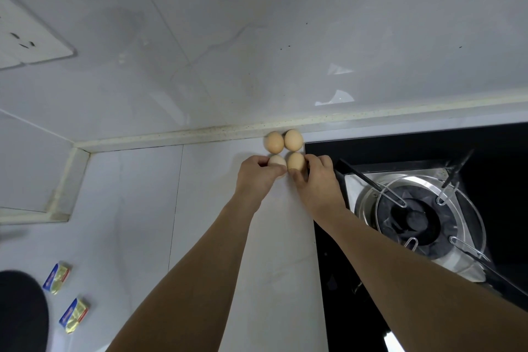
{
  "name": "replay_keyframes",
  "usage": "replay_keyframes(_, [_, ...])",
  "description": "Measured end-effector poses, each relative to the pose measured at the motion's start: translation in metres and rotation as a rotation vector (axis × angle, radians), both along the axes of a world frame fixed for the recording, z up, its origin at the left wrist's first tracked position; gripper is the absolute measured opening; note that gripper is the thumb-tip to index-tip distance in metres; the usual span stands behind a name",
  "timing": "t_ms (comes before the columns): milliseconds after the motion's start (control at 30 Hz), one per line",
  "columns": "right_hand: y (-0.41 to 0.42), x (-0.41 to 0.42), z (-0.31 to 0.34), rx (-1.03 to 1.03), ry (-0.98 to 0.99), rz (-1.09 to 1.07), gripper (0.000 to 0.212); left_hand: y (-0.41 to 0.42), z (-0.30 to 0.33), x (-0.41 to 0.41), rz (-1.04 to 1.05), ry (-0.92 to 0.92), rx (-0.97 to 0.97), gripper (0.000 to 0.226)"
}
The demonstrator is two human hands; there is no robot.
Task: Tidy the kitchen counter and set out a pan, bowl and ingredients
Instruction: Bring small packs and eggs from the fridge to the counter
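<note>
Plainly the step in hand is the setting out of ingredients: both hands are at a cluster of eggs near the middle of the frame, against the back edge of the surface (148,208) and just left of the black hob (485,151). The left hand (258,177) has its fingers and thumb curled round the paler egg (276,161), at the lower left of the cluster. The right hand (317,180) pinches the lower-right egg (296,161) between thumb and fingers. Both of these eggs sit low, at or just above the surface (whether they already rest on it I cannot tell).

By my judgement the next move calls for a slow release: the fingers should open only once each egg is settled against its neighbours, since a round egg on a smooth top may well roll towards the hob or the front edge.

Counted: four eggs in all, in two rows of two, the upper-left egg (274,141) and upper-right egg (293,139) lying free by the wall joint and close against the held pair. Two small wrapped packets lie at the lower left of the frame, well apart from the eggs: the upper packet (56,278) and the lower packet (73,314). One gas burner (423,220) with a wire pan support shows at the right. One wall socket (25,37) is at the upper left. No pan or bowl shows for certain.
</note>
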State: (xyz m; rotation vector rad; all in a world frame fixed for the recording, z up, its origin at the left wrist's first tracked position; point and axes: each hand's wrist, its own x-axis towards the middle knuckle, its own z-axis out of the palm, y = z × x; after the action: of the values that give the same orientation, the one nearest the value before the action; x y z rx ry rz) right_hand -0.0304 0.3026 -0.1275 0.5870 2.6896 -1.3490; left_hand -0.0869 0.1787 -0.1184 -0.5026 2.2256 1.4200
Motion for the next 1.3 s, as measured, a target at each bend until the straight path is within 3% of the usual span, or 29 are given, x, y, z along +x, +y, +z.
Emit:
replay_keyframes(867, [-0.002, 0.004, 0.002, -0.003, -0.006, -0.015, 0.036, 0.001, 0.001, 0.004, 0.009, 0.019, -0.004, 0.034])
replay_keyframes(1300, [-0.007, 0.037, 0.034, 0.065, 0.082, 0.041, 0.054, -0.033, 0.013, 0.032, 0.081, 0.052, -0.038, 0.051])
